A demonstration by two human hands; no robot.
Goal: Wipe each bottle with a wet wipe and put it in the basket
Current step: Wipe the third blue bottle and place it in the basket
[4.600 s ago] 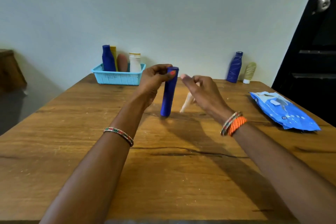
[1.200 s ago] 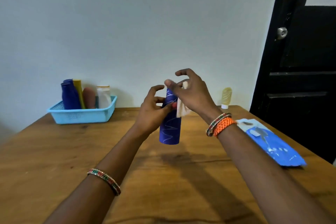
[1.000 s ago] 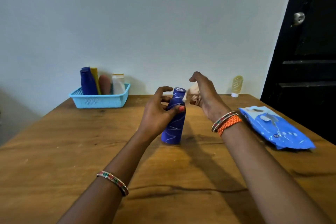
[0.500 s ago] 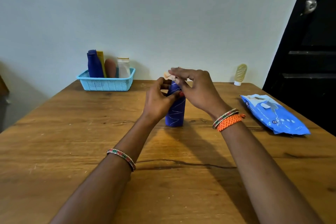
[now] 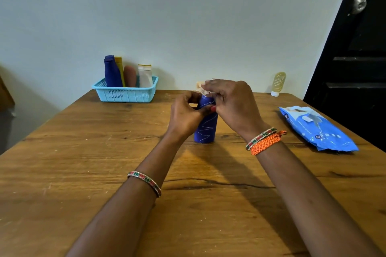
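Observation:
A dark blue bottle [image 5: 205,131] with thin white zigzag lines stands upright on the wooden table [image 5: 83,162] at its middle. My left hand [image 5: 186,117] grips its upper part from the left. My right hand [image 5: 234,104] is over the bottle's top and presses a crumpled pale wet wipe [image 5: 201,86] against the cap; the cap itself is hidden. The light blue basket [image 5: 125,95] stands at the far left by the wall with several bottles upright in it. A yellowish tube bottle [image 5: 278,82] stands alone at the far right by the wall.
A blue wet wipe pack [image 5: 317,129] lies flat near the table's right edge. A black door [image 5: 359,58] with a round knob is just beyond that edge. The wall runs right behind the table's far edge.
The bottle has come down from being held in the air and now stands on the table. My right hand has moved with the wipe from beside the bottle onto its top.

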